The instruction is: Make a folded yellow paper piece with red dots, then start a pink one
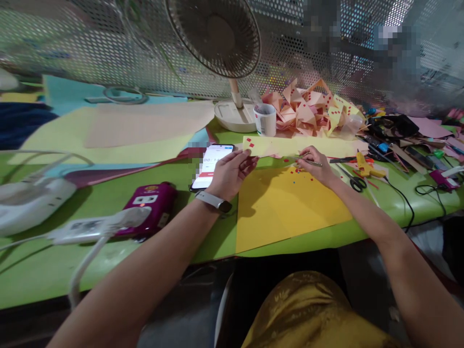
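My left hand (234, 170), with a grey watch band at the wrist, has its fingers curled at the lower left edge of a pale yellow paper strip (308, 145). Its thumb lies against the strip, and the fingertips are partly hidden. Two red diamond shapes (250, 142) lie near the strip's left end. Between the fingers of my right hand (314, 165) is a slim metal tool (316, 164), its tip too small to make out. Below both hands lies a deep yellow sheet (282, 212) with several tiny red and blue bits (297, 170) near its top edge.
A phone (206, 176) showing a timer is beside my left hand. Behind stand a fan (235, 116), a white cup (265, 120) and a heap of folded papers (304, 108). Scissors (357, 183) and a yellow glue gun (368, 166) lie right; a purple power box (150, 203) is left.
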Demonstrator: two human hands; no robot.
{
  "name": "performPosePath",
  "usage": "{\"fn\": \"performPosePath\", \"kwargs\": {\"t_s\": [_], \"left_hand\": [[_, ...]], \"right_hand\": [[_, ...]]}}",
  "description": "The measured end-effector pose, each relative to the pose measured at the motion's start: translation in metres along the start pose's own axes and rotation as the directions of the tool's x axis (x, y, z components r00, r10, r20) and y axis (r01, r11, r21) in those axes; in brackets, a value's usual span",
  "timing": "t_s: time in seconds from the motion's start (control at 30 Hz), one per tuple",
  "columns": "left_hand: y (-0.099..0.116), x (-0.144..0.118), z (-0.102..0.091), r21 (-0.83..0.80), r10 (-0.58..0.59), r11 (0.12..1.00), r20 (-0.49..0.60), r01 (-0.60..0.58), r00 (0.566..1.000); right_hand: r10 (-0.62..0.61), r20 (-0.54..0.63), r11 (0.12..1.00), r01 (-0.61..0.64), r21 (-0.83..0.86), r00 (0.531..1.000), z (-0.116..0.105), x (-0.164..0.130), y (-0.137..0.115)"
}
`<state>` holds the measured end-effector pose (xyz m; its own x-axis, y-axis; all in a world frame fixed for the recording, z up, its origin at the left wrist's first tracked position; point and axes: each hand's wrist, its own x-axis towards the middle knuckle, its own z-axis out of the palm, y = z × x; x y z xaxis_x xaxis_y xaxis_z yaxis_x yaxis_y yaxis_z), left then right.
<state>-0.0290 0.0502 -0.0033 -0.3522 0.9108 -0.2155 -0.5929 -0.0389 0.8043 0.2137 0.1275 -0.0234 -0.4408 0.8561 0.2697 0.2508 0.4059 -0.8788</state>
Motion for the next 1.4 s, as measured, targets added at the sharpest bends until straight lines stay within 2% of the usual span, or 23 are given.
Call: {"fn": "performPosePath", "kwargs": {"t_s": [0.13, 0.3, 0.5, 0.6, 0.83, 1.03, 1.23, 1.4], "left_hand": [[0.000, 0.000, -0.001, -0.006, 0.005, 1.000, -0.004, -0.005, 1.000], [0.000, 0.001, -0.002, -0.005, 0.008, 1.000, 0.000, -0.008, 1.000], [-0.001, 0.002, -0.002, 0.003, 0.005, 1.000, 0.002, -0.005, 1.000], [-0.001, 0.001, -0.002, 0.005, -0.001, 1.000, 0.000, 0.001, 1.000], [0.000, -0.001, -0.001, 0.008, -0.001, 1.000, 0.001, 0.001, 1.000], [0.000, -0.001, -0.001, 0.014, -0.002, 1.000, -0.002, 0.002, 1.000], [-0.001, 0.000, -0.002, 0.023, 0.001, 1.000, 0.006, -0.001, 1.000], [-0.001, 0.000, -0.002, 0.034, 0.000, 0.999, 0.009, 0.000, 1.000]], "right_hand": [[-0.006, -0.037, 1.000, 0.006, -0.010, 0.999, -0.001, 0.001, -0.001], [-0.016, 0.019, 0.999, 0.017, -0.051, 1.000, 0.000, -0.002, -0.001], [-0.110, 0.097, 0.942, 0.135, -0.306, 0.989, -0.004, -0.008, -0.008], [-0.124, 0.115, 0.915, 0.159, -0.370, 0.986, -0.005, -0.008, -0.011], [-0.153, 0.112, 0.895, 0.186, -0.405, 0.982, -0.004, -0.008, -0.006], [-0.129, 0.119, 0.936, 0.160, -0.313, 0.985, -0.004, -0.008, -0.004], [-0.136, 0.141, 0.914, 0.179, -0.363, 0.981, -0.004, -0.009, -0.008], [-0.120, 0.140, 0.928, 0.161, -0.336, 0.983, -0.004, -0.009, -0.010]]}}
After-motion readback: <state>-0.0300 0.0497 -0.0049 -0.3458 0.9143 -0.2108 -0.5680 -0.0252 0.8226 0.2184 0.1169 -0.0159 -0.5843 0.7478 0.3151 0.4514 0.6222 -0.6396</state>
